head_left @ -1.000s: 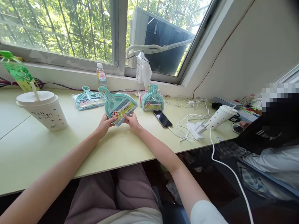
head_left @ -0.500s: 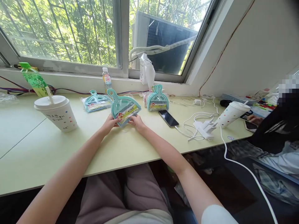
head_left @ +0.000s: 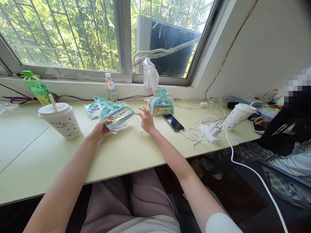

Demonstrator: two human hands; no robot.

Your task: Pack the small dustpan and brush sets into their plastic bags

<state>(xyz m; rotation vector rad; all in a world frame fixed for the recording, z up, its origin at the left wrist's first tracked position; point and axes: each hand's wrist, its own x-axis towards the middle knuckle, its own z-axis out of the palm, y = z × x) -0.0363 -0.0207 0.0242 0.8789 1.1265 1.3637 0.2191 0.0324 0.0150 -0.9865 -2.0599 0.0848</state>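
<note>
My left hand (head_left: 100, 129) grips the lower left edge of a packaged mint-green mini dustpan and brush set (head_left: 118, 115), tilted above the table. A yellow label and dark bristles show through its clear wrap. Apart from it, to the right, my right hand (head_left: 147, 120) holds nothing, fingers spread. Just behind that hand a row of similar dustpan sets (head_left: 163, 105) stands upright. Another packaged dustpan set (head_left: 93, 110) lies behind the held one and is partly covered by it.
On the pale table (head_left: 126, 158) are a white cup with straw (head_left: 60, 121), a green-capped bottle (head_left: 36, 87), a small bottle (head_left: 110, 87), a phone (head_left: 173, 123), a power strip (head_left: 211, 132) and another cup (head_left: 238, 116). A person sits at the right, one hand (head_left: 261, 122) by a phone.
My right hand has let go of the dustpan set and moved right, towards the upright row. My left hand has carried the set left, towards the one lying behind.
</note>
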